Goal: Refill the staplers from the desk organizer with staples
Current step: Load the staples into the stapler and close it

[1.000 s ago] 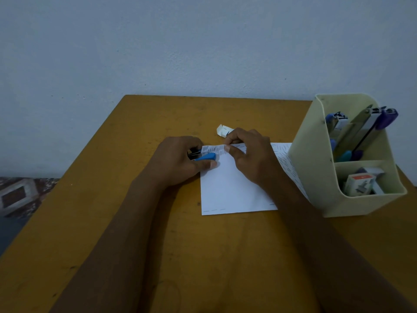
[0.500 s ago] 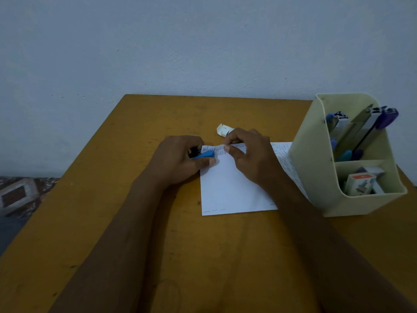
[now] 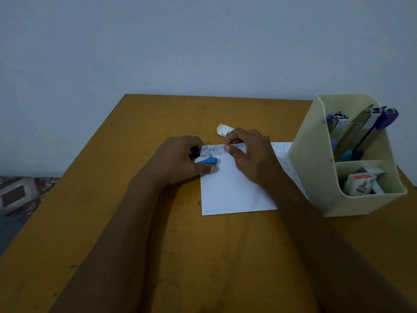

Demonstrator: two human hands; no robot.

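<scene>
Gripping a small blue stapler (image 3: pixel 206 160), the left hand (image 3: pixel 178 159) is resting on the desk (image 3: pixel 158 245) at the upper left corner of a white sheet of paper (image 3: pixel 230 190). Its fingers are curling round the stapler's body, and the thumb is lying along the near side. The stapler's blue nose is sitting over the corner of the sheet.

Just beside it, the right hand (image 3: pixel 250 157) is pinching the top edge of the paper between thumb and forefinger, lifting that edge slightly. Rows of short dark marks are showing along the sheet's top and right edges.

A little white box (image 3: pixel 222 129) with an open flap is lying on the desk just behind the right hand.

A cream desk organizer (image 3: pixel 316 172) is standing at the right, near the paper's right edge. Its tall rear compartment is holding upright staplers, one of them a purple stapler (image 3: pixel 387 118); its low front compartment is holding small cartons (image 3: pixel 358 182).
</scene>
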